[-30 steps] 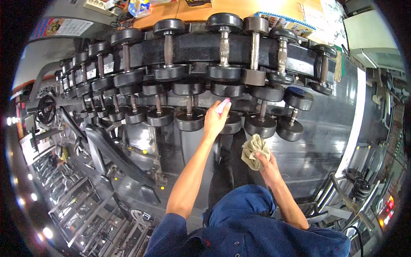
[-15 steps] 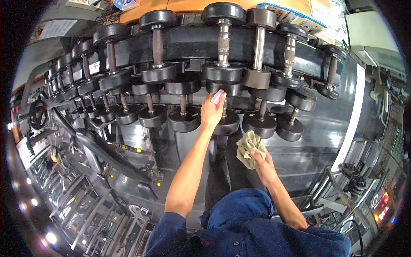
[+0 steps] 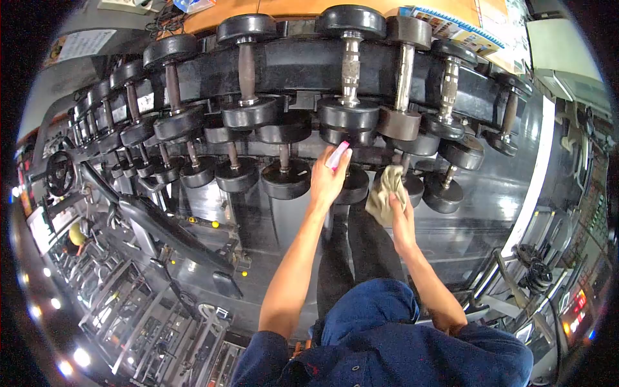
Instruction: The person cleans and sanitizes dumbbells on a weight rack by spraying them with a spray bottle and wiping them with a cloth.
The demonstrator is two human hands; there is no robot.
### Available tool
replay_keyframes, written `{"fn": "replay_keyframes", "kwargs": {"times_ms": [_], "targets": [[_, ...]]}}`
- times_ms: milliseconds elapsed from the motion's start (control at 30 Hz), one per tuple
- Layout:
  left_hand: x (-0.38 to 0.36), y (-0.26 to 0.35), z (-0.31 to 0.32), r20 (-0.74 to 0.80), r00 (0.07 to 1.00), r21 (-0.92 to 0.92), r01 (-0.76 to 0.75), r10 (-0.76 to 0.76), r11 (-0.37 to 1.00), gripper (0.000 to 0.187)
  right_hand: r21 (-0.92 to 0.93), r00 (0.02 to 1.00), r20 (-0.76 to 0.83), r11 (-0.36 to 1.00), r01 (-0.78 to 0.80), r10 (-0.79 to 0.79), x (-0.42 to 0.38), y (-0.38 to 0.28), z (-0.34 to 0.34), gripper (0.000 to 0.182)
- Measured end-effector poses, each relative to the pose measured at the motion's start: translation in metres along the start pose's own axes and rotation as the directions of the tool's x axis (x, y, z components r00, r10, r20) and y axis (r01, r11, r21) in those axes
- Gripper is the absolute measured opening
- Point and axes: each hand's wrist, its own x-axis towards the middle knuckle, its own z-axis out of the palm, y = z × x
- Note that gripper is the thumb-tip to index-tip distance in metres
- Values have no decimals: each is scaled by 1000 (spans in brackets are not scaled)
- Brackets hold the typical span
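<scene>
My left hand (image 3: 326, 186) is closed around a small translucent bottle with a pink top (image 3: 336, 156), pointed toward the rack. It is in front of a lower-row black dumbbell (image 3: 354, 188) and covers part of that dumbbell's handle. A crumpled khaki cloth (image 3: 384, 197) is gripped in my right hand (image 3: 403, 227), thumb on its near side. The cloth overlaps the neighbouring lower dumbbell (image 3: 414, 189) to the right in this view. Just above my left hand sits an upper-row dumbbell with a knurled silver handle (image 3: 350, 71).
Two tiers of dumbbells curve across a black rack (image 3: 300, 68). Behind it, a wooden surface (image 3: 293, 8) carries a blue-edged calendar (image 3: 454, 29). A padded bench (image 3: 171, 232) stands at left, and more gym machines (image 3: 138, 309) fill the lower left.
My right hand has moved up with the cloth, closer to the lower dumbbells. My left hand sits slightly lower and further right in view, and the whole view has shifted a little.
</scene>
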Motion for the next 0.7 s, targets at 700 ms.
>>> {"fn": "replay_keyframes", "kwargs": {"times_ms": [700], "targets": [[-128, -13, -48, -26, 967, -157, 247, -254, 956, 33, -443, 397, 896, -451, 775, -198, 186, 10, 137, 51]]}}
